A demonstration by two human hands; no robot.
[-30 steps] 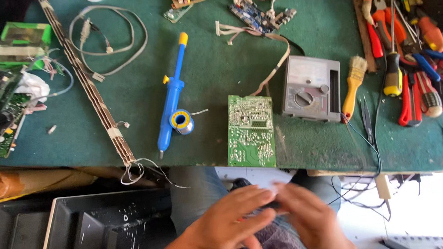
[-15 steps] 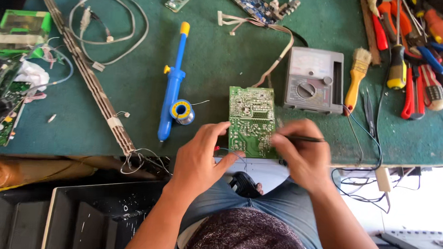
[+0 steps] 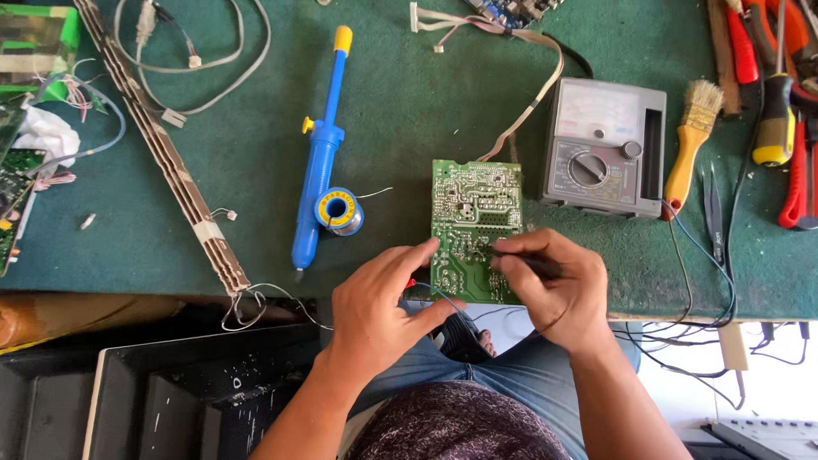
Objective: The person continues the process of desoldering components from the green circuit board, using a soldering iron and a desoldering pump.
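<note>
1. green felt covers the workbench [image 3: 413, 121], and a green circuit board [image 3: 475, 225] lies on it at the near edge, solder side up, just in front of the person.
2. left hand [image 3: 384, 306] rests at the board's lower left corner, its fingers loosely curled and a fingertip touching the board's left edge; it presses against the board rather than clamping it.
3. right hand [image 3: 557, 285] sits over the board's lower right part, thumb and fingers pinched together on a thin dark probe [image 3: 517, 258] whose tip meets the board's face.
4. thin red and blue wires [image 3: 438, 294] run from under the left hand toward the board's near edge.
5. grey analogue multimeter [image 3: 604, 148] stands just right of the board, apart from it, with a yellow-handled brush [image 3: 691, 145] beside it.
6. blue desoldering pump [image 3: 321, 159] with a yellow tip lies well left of the board, and a small solder spool [image 3: 339, 210] touches its side.
7. red and orange hand tools [image 3: 798, 117] crowd the far right of the bench.
8. long strip [image 3: 154, 130] runs diagonally across the left side, near a coiled grey cable [image 3: 193, 46].
</note>
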